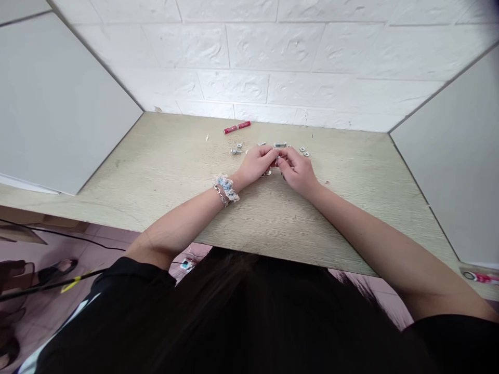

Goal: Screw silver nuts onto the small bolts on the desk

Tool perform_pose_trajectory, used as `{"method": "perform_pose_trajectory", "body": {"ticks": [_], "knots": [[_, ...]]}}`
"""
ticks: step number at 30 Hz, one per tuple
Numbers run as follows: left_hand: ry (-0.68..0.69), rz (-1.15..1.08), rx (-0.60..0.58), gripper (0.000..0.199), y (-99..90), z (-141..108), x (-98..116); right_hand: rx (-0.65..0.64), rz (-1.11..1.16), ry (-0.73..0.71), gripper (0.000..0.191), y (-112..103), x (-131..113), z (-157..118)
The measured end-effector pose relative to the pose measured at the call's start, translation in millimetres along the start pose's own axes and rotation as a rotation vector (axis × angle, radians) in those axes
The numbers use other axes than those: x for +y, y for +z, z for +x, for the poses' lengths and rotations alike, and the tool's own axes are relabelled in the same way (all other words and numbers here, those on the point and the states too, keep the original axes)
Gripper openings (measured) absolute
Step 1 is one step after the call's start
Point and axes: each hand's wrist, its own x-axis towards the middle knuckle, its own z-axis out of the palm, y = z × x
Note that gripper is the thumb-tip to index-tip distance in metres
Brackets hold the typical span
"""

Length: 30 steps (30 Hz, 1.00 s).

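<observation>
My left hand [257, 162] and my right hand [297, 169] meet over the middle of the table, fingertips pinched together. A small pale bit shows between them, but the fingers hide most of it and I cannot tell its kind. Just beyond the fingertips lies a metal bolt [279, 145]. Two nuts [304, 151] rest to the right of my right hand. Left of my left hand are another nut [239, 146] and a small cluster of metal hardware [235, 151]. A round washer-like piece [267, 173] lies partly under my left hand.
A red marker-like tube [237, 128] lies near the white brick wall [249, 85]. Grey panels stand at the left [66, 98] and right [452, 150] of the wooden table [187, 182]. Another red tube [481, 278] sits at the far right. A person's foot [64, 266] shows on the floor.
</observation>
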Motion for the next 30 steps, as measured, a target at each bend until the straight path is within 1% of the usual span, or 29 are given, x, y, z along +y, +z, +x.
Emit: {"method": "perform_pose_trajectory", "body": {"ticks": [2, 6, 10, 14, 18, 22, 30], "knots": [[0.009, 0.003, -0.009, 0.035, 0.2, 0.1, -0.3, -0.023, 0.01, 0.009, 0.032, -0.8, -1.3, 0.3], [0.018, 0.018, -0.007, 0.035, 0.1, -0.1, -0.3, -0.023, 0.026, 0.023, 0.033, -0.3, 0.3, -0.2], [0.015, 0.035, -0.015, 0.034, -0.3, -0.5, -0.8, -0.015, 0.04, 0.032, 0.027, 0.0, 1.7, -0.8], [0.024, 0.047, -0.028, 0.036, -0.4, -1.4, 0.4, -0.035, 0.049, 0.045, 0.021, -1.4, -0.3, -0.4], [0.017, 0.085, -0.071, 0.038, -0.3, -1.8, 3.1, -0.048, 0.062, 0.066, 0.015, -1.9, -1.3, 0.7], [0.006, 0.126, -0.089, 0.039, -0.8, -1.8, 4.3, -0.049, 0.06, 0.084, 0.012, -2.1, -2.1, 1.6], [0.001, 0.133, -0.093, 0.041, 0.2, -3.8, 8.2, -0.057, 0.068, 0.092, 0.012, -2.9, -2.1, 1.2]]}}
